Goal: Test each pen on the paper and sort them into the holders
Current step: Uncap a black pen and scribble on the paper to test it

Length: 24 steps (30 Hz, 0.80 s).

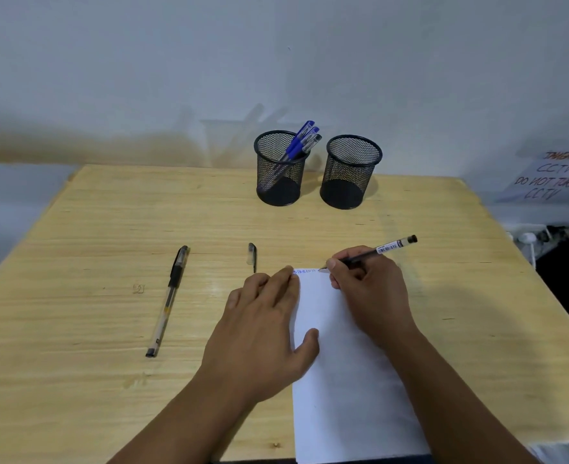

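Wooden desk (109, 229): paper (343, 380) is pressed flat by the left hand (263, 333); a black pen (376, 252) is pinched at its top edge by the right hand (370, 293).

A plain office or study room. A light wood-grain counter (109, 229) stands against a bare pale wall (276, 61); two black mesh holders (278, 172) sit at 12 o'clock, and a handwritten "CCTV" notice (550, 177) hangs at 2 o'clock.
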{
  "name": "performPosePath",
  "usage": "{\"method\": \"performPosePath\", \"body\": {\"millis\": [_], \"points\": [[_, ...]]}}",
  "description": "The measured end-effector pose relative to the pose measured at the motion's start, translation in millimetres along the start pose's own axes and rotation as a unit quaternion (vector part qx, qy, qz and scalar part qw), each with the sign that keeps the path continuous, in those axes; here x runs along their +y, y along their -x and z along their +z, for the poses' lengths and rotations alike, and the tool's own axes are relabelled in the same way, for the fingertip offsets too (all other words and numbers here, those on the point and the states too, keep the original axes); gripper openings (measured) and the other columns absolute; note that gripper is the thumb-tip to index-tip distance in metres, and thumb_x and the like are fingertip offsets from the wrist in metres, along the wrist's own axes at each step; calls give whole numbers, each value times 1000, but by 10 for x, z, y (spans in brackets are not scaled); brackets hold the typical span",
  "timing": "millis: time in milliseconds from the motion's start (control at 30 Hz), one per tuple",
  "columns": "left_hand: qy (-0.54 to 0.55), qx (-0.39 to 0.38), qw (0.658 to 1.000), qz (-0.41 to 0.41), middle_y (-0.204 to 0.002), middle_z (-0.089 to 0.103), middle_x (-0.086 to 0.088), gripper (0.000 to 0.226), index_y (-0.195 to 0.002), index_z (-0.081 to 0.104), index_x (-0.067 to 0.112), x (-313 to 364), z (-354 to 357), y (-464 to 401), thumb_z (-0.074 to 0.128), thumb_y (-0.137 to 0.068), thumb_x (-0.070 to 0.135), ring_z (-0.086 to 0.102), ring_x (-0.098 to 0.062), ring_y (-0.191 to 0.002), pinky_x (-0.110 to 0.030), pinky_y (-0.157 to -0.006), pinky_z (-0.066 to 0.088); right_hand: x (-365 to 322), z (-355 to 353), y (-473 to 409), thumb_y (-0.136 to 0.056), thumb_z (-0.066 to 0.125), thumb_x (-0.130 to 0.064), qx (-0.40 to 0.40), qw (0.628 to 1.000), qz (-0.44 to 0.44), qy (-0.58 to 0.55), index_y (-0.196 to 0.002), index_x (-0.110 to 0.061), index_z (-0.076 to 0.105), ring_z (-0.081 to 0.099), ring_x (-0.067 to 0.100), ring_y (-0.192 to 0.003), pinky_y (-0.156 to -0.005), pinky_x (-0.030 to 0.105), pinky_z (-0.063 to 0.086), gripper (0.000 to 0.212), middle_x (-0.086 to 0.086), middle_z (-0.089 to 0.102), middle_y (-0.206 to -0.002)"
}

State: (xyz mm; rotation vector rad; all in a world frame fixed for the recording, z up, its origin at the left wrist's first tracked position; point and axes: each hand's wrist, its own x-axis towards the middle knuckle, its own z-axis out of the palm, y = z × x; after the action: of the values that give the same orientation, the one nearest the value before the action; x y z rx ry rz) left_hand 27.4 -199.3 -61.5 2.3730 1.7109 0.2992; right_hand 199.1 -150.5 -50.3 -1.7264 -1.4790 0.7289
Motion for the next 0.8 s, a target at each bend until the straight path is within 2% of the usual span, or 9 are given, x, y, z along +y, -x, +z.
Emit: {"method": "performPosePath", "body": {"millis": [233,533,667,733,800], "points": [[10,-2,1000,-3,-156,29,10,77,-147,35,20,5,0,-7,36,-83,62,20,-14,-133,-33,-105,28,45,36,16,-89,65,-24,21,1000,8,-13,-81,-26,69,66,-2,-71,-61,6,42,9,-10,71,-70],[1,-10,1000,-1,-160,23,8,79,-151,28,20,-11,-2,-19,32,-85,63,17,-16,-139,-35,-110,24,57,64,6,-89,67,-26,28,1000,4,-13,-79,-29,67,63,-10,-73,-63,0,42,10,-13,69,-68],[-8,-12,1000,4,-163,18,6,81,-155,22,21,-26,19,-24,28,-86,64,7,-18,-149,-32,-118,1,50,69,3,-89,67,-26,29,999,2,-13,-81,-26,68,63,-9,-72,-62,1,42,8,-12,69,-68],[-5,-11,1000,11,-165,5,6,83,-157,10,22,-37,38,-25,24,-87,65,-6,-15,-151,-29,-119,-10,50,68,5,-88,68,-25,32,999,0,-16,-81,-26,68,64,-8,-71,-62,1,42,7,-12,70,-67],[-2,-13,1000,18,-165,-5,6,83,-157,1,22,-48,51,-25,20,-88,65,-16,-12,-150,-30,-118,-12,53,69,6,-88,68,-26,33,999,1,-15,-81,-27,68,64,-7,-72,-62,1,42,8,-12,70,-68]]}}
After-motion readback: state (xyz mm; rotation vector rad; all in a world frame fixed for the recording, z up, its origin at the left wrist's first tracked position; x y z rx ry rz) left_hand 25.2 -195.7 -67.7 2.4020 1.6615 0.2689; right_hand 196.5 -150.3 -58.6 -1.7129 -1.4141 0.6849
